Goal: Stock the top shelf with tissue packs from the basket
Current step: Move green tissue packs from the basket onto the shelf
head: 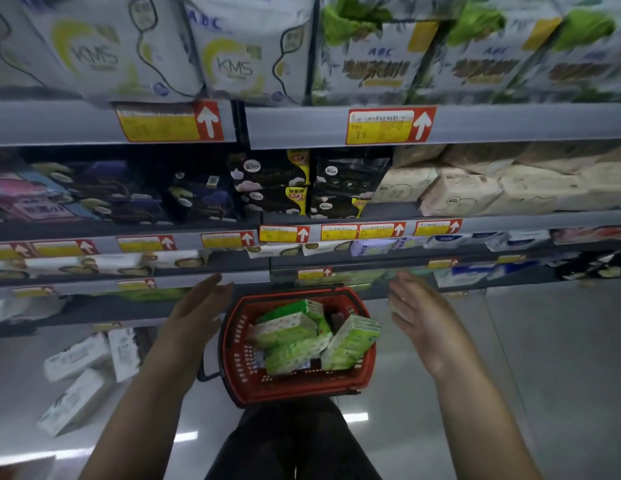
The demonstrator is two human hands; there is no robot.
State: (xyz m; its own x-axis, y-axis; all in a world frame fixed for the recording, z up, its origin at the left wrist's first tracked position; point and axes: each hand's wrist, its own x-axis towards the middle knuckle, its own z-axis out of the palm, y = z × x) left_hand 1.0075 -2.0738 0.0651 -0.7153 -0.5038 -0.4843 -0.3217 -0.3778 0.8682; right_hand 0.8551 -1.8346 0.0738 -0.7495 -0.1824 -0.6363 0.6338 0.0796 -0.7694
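Empty, straight-fingered left hand (194, 318) and right hand (421, 318) flank the red basket (234, 344) of green tissue packs (290, 330) on glossy grey floor (562, 358) before shelves (510, 123).

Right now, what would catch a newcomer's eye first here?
A red plastic basket on the floor, low centre, is piled with green-and-white tissue packs. A bare left hand and right hand hover open on either side. Above, grey metal shelves carry red-and-yellow price tags.

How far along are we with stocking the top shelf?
Done: green ABC packs already line the uppermost shelf in view. In hand: nothing; left hand and right hand hover open either side of the red basket. Left: at least four green tissue packs lie in it.
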